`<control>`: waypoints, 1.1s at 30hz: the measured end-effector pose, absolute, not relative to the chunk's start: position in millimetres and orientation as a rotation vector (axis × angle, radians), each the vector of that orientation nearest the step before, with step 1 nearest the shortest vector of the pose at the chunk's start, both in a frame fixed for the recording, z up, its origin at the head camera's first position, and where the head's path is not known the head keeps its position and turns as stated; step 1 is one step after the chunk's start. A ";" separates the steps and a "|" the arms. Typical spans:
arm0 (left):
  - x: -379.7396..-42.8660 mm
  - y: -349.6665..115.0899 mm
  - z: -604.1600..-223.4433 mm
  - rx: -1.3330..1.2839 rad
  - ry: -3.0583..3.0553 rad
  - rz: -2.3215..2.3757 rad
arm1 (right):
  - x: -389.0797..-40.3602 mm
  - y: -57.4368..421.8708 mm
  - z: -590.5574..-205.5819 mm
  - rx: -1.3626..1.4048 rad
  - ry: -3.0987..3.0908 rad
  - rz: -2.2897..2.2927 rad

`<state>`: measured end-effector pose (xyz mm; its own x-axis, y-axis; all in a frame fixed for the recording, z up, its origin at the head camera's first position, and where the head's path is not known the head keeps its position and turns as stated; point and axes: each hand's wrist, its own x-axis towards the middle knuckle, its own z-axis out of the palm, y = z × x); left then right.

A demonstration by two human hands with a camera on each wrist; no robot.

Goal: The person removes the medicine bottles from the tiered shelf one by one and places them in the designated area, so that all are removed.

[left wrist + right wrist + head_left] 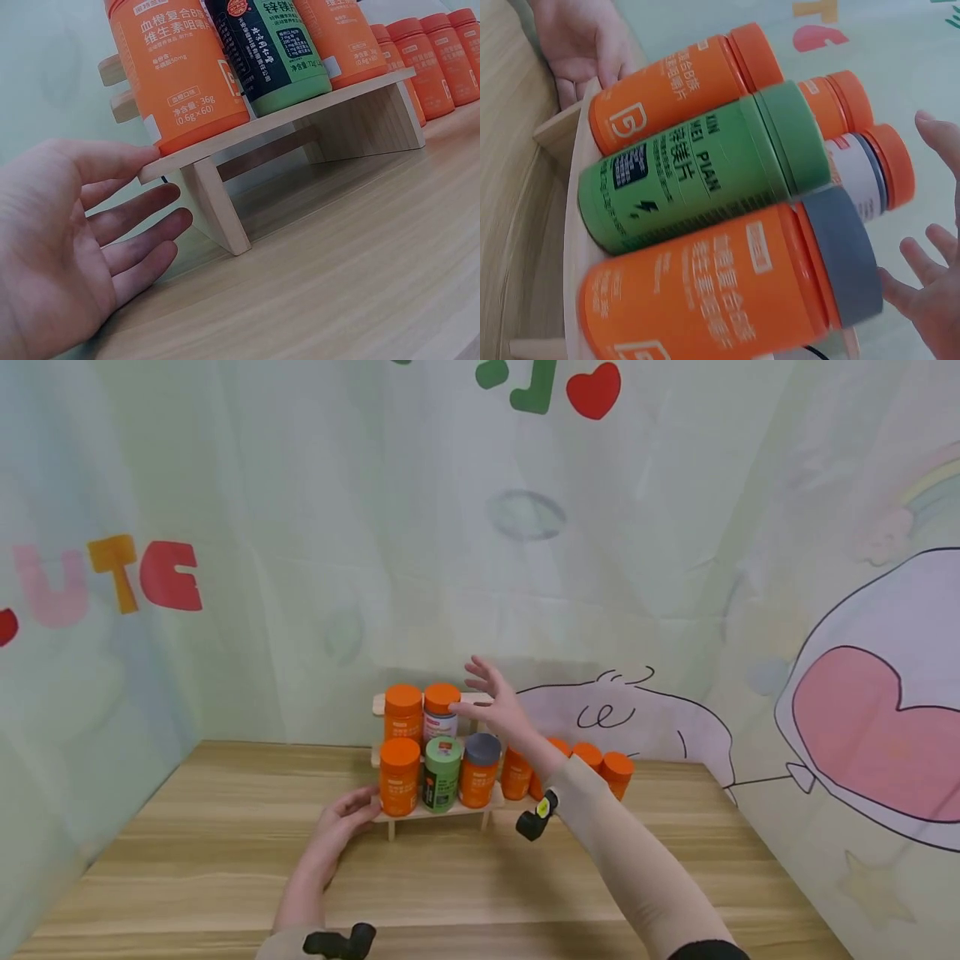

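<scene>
From the head view the whole layout is given: a tiered wooden rack (300, 114) is stood on a wood-grain desk (420, 893) before a printed backdrop (435, 552). By its front tier 3 bottles are borne: an orange-capped orange bottle (399, 781), a green bottle (442, 777) and a grey-capped orange bottle (477, 781). Behind them, a rear orange bottle (403, 722) and a white-labelled bottle (440, 727) are placed side by side. To the right of the rack, 4 more orange bottles (426, 67) are lined up on the desk, partly covered in the head view by the right arm (622, 835).

In the left wrist view the rack's underside is revealed; its end is pinched by the grip of the left hand (341, 827), the lower fingers loosely curved. In the right wrist view the grip of the right hand (504, 710) is seen spread, with nothing held, and a gap is shown between its fingers and the white-labelled bottle. There, "XIN MEI PIAN" can be read on the green bottle. All bottles are capped, so their contents are hidden.
</scene>
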<state>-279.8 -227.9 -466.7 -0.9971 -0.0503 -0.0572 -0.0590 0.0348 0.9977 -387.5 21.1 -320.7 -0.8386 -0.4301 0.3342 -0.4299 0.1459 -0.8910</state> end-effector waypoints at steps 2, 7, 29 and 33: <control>-279.6 -228.4 -467.1 -0.124 2.258 2.172 | -388.1 15.9 -322.0 -0.890 2.369 -1.826; -279.7 -228.0 -467.3 -0.120 2.259 2.177 | -387.3 10.1 -324.2 -0.882 2.373 -1.735; -278.6 -227.6 -468.4 -0.123 2.258 2.181 | -387.9 0.2 -330.1 -0.854 2.427 -1.589; -279.4 -227.9 -468.0 -0.125 2.256 2.184 | -388.8 -0.3 -330.7 -0.857 2.459 -1.576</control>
<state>-279.4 -227.9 -468.0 -0.9968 -0.0578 -0.0550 -0.0568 0.0309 0.9979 -388.8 -0.3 -330.7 -0.8371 -0.5045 0.2114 -0.4029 0.3071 -0.8622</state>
